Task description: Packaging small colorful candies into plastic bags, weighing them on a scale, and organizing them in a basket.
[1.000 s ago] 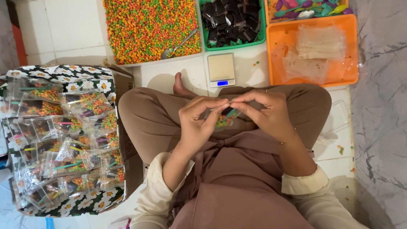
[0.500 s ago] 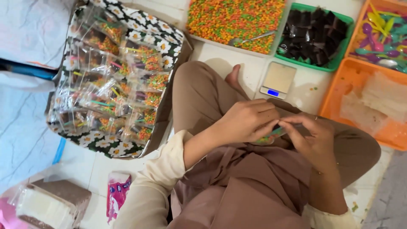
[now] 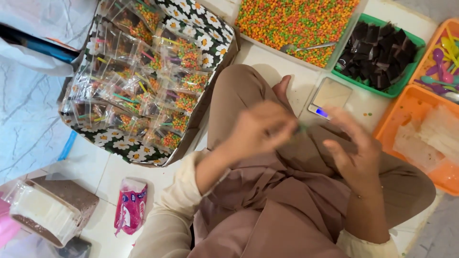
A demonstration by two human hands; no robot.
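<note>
I sit cross-legged on the floor, both hands blurred with motion above my lap. My left hand (image 3: 260,129) is pinched on a small clear packet (image 3: 301,128) with greenish contents, only a sliver of it showing at the fingertips. My right hand (image 3: 354,150) is a little apart to the right, fingers spread, with nothing visible in it. A small digital scale (image 3: 330,95) lies on the floor just beyond the hands.
A daisy-patterned box (image 3: 210,28) of several filled packets stands at the left. Beyond are a tray of coloured candy beads (image 3: 296,24), a green tray of dark pieces (image 3: 382,52), an orange tray of clear bags (image 3: 420,143) and plastic spoons (image 3: 442,62). A pink packet (image 3: 130,210) lies at lower left.
The view has swung further left and tilted. My hands, joined on the packet before, have drawn apart; the right hand has come off it and both are blurred.
</note>
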